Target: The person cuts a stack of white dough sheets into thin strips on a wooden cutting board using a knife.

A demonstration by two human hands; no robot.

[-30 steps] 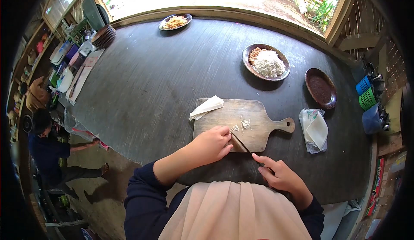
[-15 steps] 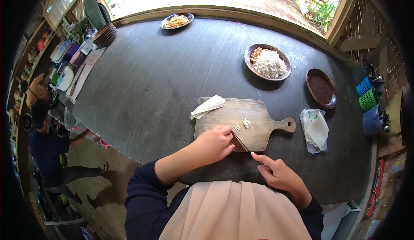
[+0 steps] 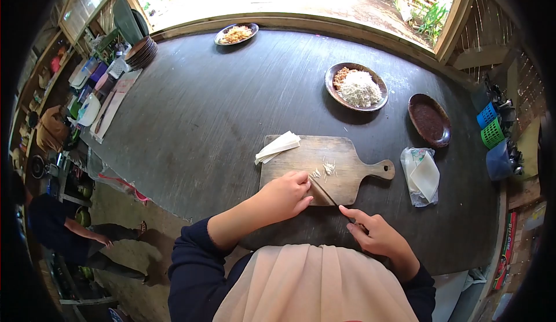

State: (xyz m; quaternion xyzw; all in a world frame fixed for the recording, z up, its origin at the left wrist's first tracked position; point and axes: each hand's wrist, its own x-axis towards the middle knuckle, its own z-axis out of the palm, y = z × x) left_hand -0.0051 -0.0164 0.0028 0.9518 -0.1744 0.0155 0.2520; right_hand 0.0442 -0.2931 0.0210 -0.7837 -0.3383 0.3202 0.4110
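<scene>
A wooden cutting board (image 3: 341, 148) with a round-holed handle lies on the dark table. My right hand (image 3: 379, 234) grips a knife (image 3: 323, 190), its blade slanting across the board's near edge. My left hand (image 3: 288, 193) rests on the board beside the blade, fingers curled and pressed together; whatever is under them is hidden. Small cut pale slivers (image 3: 329, 169) lie just beyond the knife tip. At the board's far left corner sits a small stack of flat white strips (image 3: 279, 146).
Beyond the board stands a plate (image 3: 383, 97) with white shreds and brown pieces. An empty brown dish (image 3: 429, 120) and a plastic packet with white sheets (image 3: 421, 176) are to the right. Another food plate (image 3: 218, 37) is by the window. A person (image 3: 52, 229) is at the left.
My hands and the knife hold nearly the same place at the board. The person at the left has leaned down and drawn an arm back from the table edge. The view has shifted slightly.
</scene>
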